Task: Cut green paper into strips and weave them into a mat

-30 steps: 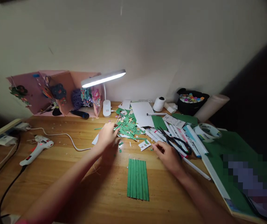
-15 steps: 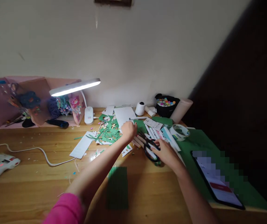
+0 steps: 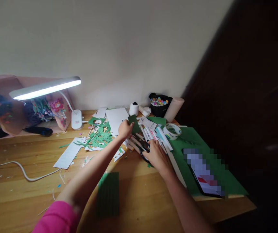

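My left hand [image 3: 125,128] is closed on a small piece of green paper [image 3: 135,124], which stands up from its fingertips over the pile of craft things. Closer to me on the right, my right hand [image 3: 155,153] is closed around the handles of black scissors [image 3: 141,142]. Their blades point away and to the left, toward the pens; the fingers partly hide the handle loops. A dark green paper strip [image 3: 108,194] with lengthwise lines lies flat on the wooden table, in the shadow between my forearms.
Green paper scraps [image 3: 101,136] lie heaped left of my hands. White markers [image 3: 150,134], a tape roll [image 3: 172,130] and a black marker bag [image 3: 160,104] stand or lie beyond. At right, a phone [image 3: 203,174] rests on a green sheet [image 3: 216,161]. A lit lamp [image 3: 48,89] leans in at left.
The view has turned to the right, so the table things sit further left. The green paper in my left hand now shows clearly above the fingers. My right hand keeps hold of the scissors.
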The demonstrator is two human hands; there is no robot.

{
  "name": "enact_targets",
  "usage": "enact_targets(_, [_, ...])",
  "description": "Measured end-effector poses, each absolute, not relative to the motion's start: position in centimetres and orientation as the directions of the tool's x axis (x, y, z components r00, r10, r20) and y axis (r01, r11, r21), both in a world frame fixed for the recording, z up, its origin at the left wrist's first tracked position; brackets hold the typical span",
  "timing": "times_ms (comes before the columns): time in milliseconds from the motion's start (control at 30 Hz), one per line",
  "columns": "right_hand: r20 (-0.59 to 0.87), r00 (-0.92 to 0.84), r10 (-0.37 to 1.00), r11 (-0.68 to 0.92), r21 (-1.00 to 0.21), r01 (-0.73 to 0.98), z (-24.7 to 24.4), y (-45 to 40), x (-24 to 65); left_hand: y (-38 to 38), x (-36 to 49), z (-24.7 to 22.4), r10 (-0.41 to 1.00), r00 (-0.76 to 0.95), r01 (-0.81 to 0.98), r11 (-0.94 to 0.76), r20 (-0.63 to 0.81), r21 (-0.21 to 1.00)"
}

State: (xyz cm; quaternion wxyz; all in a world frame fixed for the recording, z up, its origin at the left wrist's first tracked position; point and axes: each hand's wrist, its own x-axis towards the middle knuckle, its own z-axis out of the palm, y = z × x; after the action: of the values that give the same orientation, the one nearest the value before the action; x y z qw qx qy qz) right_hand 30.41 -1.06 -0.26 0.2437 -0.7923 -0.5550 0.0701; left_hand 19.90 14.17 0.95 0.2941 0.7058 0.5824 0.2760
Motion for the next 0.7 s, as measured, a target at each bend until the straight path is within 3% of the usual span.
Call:
enact_targets(100, [0.183,0.424,0.887,-0.256,-0.569,0.782,0.0,-0.9,30.8,13.4,16.3,1.5,0.984,0.082,0.510,-0.176,0.156,0.842])
enact_targets(233, [0.123,0.393,0.911,-0.168,-0.761,0.626,0.4,-0.7,30.2,10.4,10.3,2.1,0.983,-0.023,0.323,-0.167,0.184,0.931])
enact_targets(367, [-0.058,0.072,0.996,-0.082,-0.913,0.399,0.3,-1.9,27.2,5.3,5.4,2.6,0.989,-0.018,0.214,-0.138,0.145,0.967])
enact_targets(400, [-0.114,-0.045,0.992,-0.095,-0.946,0.310,0.0,-2.6,26.3,4.1,4.5,2.7,0.990,-0.018,0.190,-0.134,0.140,0.973])
enact_targets(433, [-0.195,-0.204,0.959,-0.180,-0.980,0.091,-0.3,-3.3,25.4,3.2,3.7,2.7,0.989,-0.028,0.128,-0.137,0.142,0.982])
enact_targets(467, [-0.238,-0.366,0.899,-0.284,-0.956,-0.077,-0.7,-4.1,24.6,2.4,3.0,2.6,0.988,-0.041,0.089,-0.142,0.146,0.986])
enact_targets(533, [-0.235,-0.545,0.805,-0.411,-0.884,-0.225,-1.3,-5.6,23.0,1.6,2.1,2.1,0.986,-0.084,0.038,-0.145,0.147,0.989])
enact_targets(700, [-0.255,-0.560,0.788,-0.480,-0.824,-0.300,-2.2,-7.8,20.3,1.6,1.1,0.9,0.993,-0.074,-0.057,-0.095,0.091,0.994])
